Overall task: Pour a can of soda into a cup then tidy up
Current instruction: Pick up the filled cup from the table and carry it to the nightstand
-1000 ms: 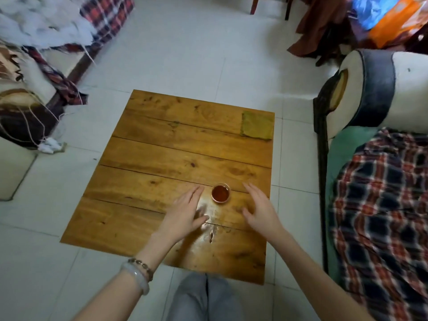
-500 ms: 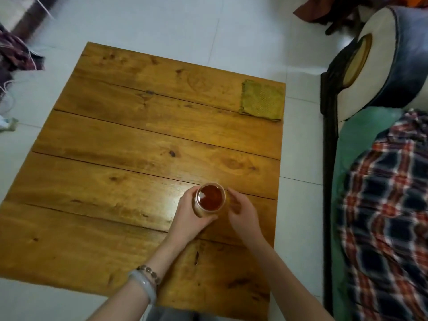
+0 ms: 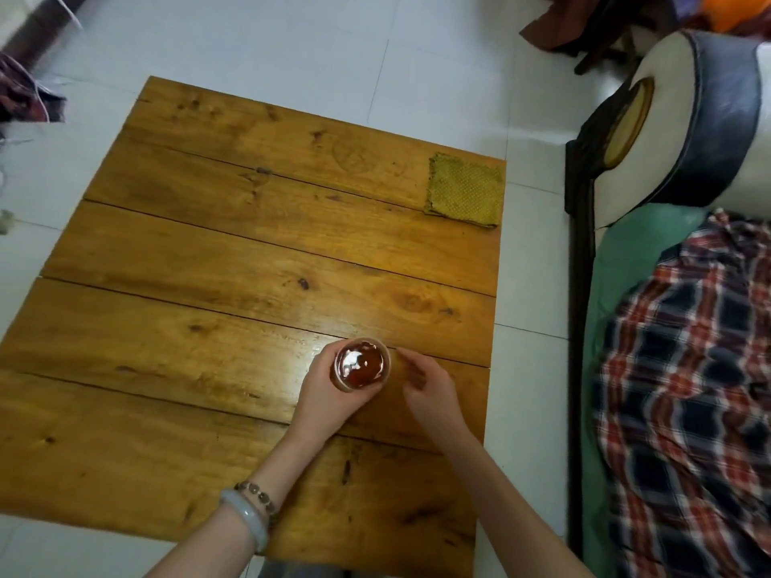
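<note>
A clear cup holding dark reddish-brown soda stands near the right front part of the wooden table. My left hand is wrapped around the cup's left and near side. My right hand hovers just to the cup's right, fingers loosely curled and apart from the cup, holding nothing. No soda can is in view.
A yellow-green woven cloth lies at the table's far right corner. A sofa with a plaid blanket stands close along the table's right side. Clothing lies on the tiled floor at far left and top right.
My left hand closed around the cup, which had stood free between both open hands. My right hand came close beside it. The head camera moved nearer and lower over the table.
</note>
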The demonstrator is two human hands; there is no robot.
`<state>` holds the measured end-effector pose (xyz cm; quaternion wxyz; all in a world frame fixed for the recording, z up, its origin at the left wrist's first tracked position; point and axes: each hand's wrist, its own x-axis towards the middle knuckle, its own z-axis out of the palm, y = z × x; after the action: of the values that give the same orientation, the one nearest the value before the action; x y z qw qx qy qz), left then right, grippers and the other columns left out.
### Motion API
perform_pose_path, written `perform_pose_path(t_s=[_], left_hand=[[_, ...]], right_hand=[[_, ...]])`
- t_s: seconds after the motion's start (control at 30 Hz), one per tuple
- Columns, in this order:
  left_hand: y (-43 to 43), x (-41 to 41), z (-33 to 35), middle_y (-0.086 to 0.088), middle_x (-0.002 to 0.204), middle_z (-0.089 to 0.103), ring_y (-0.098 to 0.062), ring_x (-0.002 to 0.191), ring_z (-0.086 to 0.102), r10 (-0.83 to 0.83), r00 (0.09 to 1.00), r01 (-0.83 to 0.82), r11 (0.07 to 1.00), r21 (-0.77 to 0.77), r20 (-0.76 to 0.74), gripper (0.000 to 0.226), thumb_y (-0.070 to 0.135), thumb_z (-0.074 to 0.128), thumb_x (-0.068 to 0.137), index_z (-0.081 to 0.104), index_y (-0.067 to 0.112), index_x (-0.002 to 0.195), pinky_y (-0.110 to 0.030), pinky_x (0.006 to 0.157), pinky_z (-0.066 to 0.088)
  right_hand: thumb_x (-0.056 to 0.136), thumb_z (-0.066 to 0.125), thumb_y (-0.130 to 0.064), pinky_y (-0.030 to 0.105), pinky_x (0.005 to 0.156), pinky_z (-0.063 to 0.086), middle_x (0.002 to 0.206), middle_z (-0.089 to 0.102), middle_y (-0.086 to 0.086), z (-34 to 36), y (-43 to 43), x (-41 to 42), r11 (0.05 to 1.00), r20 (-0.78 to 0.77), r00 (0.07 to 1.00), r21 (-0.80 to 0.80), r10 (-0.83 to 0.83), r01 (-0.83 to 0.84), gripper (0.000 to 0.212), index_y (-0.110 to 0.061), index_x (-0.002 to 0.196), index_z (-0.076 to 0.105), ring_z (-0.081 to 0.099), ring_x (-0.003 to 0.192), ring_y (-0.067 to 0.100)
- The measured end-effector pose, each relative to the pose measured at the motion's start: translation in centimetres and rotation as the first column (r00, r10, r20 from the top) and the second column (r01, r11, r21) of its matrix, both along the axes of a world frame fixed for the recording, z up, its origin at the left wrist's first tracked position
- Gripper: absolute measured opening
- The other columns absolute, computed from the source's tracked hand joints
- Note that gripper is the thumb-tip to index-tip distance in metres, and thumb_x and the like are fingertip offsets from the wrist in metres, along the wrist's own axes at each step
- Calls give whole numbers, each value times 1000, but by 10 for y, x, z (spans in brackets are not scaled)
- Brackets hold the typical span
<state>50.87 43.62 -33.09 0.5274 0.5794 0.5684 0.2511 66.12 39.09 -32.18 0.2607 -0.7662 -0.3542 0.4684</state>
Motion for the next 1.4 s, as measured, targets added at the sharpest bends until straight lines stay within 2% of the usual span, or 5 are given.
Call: perform_pose_path(t_s=[0.33, 0.53, 0.77, 1.03, 1.4], left_hand=[[-7, -63, 130, 9, 107, 63, 9, 96, 56, 6, 1000, -6, 1000, 9, -8, 61, 15, 89, 58, 55, 38, 103, -5, 76, 42], [-23, -115, 221, 11, 108, 64, 8, 99, 57, 70, 998, -70, 994, 82, 8, 65, 14, 89, 57, 58, 24, 113, -6, 78, 42], [-50, -188, 291, 17, 111, 61, 7, 103, 54, 218, 976, -215, 951, 223, 12, 66, 17, 89, 58, 56, 30, 113, -7, 82, 42], [-104, -306, 335, 10, 109, 65, -3, 104, 59, 478, 875, -478, 830, 287, 75, 69, 42, 84, 49, 60, 25, 111, -19, 89, 44], [-189, -528, 363, 9, 112, 64, -2, 106, 57, 714, 699, -687, 656, 312, 37, 68, 31, 89, 54, 59, 22, 114, -15, 88, 43]], right_hand=[[89, 43, 9, 3, 63, 43, 127, 56, 3, 130, 2, -39, 971, -166, 960, -37, 226, -235, 49, -14, 132, 53, 54, 102, 4], [84, 45, 10, 19, 87, 48, 127, 58, -3, 220, 3, -91, 929, -288, 884, 75, 368, -363, 52, -19, 127, 54, 52, 120, 7], [87, 48, 7, 10, 72, 48, 120, 64, -9, 301, 7, -150, 818, -313, 756, 240, 575, -522, 47, -21, 124, 59, 56, 113, 1], [85, 50, 6, 23, 90, 50, 124, 62, -7, 341, 9, -269, 580, -295, 503, 319, 812, -749, 49, -21, 126, 59, 56, 115, 3], [88, 49, 9, 16, 93, 46, 121, 64, 9, 364, -17, -520, 340, -358, 217, 329, 908, -881, 42, -6, 126, 56, 59, 114, 10]])
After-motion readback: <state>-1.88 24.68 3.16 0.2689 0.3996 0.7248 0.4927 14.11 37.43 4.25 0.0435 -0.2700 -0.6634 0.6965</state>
